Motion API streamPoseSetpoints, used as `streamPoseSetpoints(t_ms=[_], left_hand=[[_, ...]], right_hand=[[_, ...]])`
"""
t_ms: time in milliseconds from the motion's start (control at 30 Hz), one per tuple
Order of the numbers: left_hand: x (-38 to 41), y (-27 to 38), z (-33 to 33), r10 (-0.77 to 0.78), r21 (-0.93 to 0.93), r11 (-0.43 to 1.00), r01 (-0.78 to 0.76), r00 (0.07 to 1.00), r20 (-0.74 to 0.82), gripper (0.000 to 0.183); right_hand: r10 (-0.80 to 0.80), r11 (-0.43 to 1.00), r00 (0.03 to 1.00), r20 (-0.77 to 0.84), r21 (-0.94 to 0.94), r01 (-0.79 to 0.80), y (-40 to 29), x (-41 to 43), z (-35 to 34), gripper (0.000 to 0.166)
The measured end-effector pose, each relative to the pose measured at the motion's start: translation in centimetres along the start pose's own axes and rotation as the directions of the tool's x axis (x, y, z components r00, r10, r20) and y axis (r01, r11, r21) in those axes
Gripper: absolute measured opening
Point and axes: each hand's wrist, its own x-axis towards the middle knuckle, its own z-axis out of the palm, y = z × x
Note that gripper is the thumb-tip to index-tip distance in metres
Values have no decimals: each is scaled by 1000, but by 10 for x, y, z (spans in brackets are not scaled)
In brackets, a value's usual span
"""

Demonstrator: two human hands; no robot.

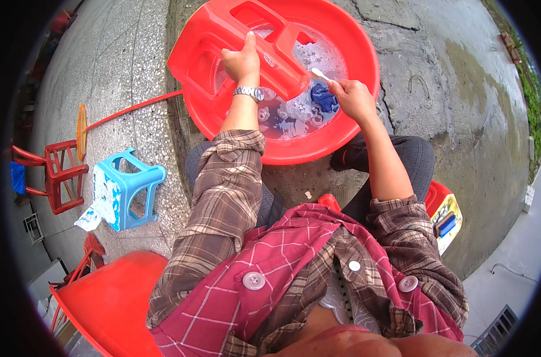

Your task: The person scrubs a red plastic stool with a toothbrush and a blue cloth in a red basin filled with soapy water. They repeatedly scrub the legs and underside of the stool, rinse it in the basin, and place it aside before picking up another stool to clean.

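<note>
A red plastic stool (270, 58) is tilted on its side over a large red plastic basin (364, 53). My left hand (242, 61) grips the stool by one leg, thumb laid along the outside. In my right hand (354, 99) is a white toothbrush (320, 74), its head close to the end of a stool leg; whether it touches I cannot tell. Soapy water (293, 116) with foam fills the lower part of the basin. A dark blue cloth (324, 97) lies in that water, just left of my right hand.
To the left, a light blue plastic stool (139, 187) rests on the speckled paving, near a red wooden chair (65, 174). A long red handle (132, 109) reaches the basin. A red tub (123, 294) is at lower left. On the right, brushes (445, 224) lie on another stool (449, 209).
</note>
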Motion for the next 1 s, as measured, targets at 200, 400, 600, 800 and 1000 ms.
streamPoseSetpoints(t_ms=[200, 400, 600, 800, 1000], left_hand=[[-2, -8, 3, -25, -39, 999, 26, 1000, 11, 72], [6, -6, -3, -9, -58, 998, 11, 999, 43, 74], [2, -6, 2, -34, -42, 998, 36, 998, 54, 59], [12, -17, -2, 19, -104, 994, -12, 997, 70, 78], [2, -10, 1, -20, -1, 1000, 20, 997, 68, 81]], right_hand=[[21, 998, 991, 131, 51, -28, 11, 10, 36, 45], [126, 983, 991, -40, 142, -119, 36, 29, 48, 44], [-148, 983, 975, 165, 130, 128, 1, 8, 49, 42], [220, 970, 975, 7, 104, -220, 52, 39, 59, 45], [-78, 997, 997, -8, 16, 78, -8, 11, 42, 45]])
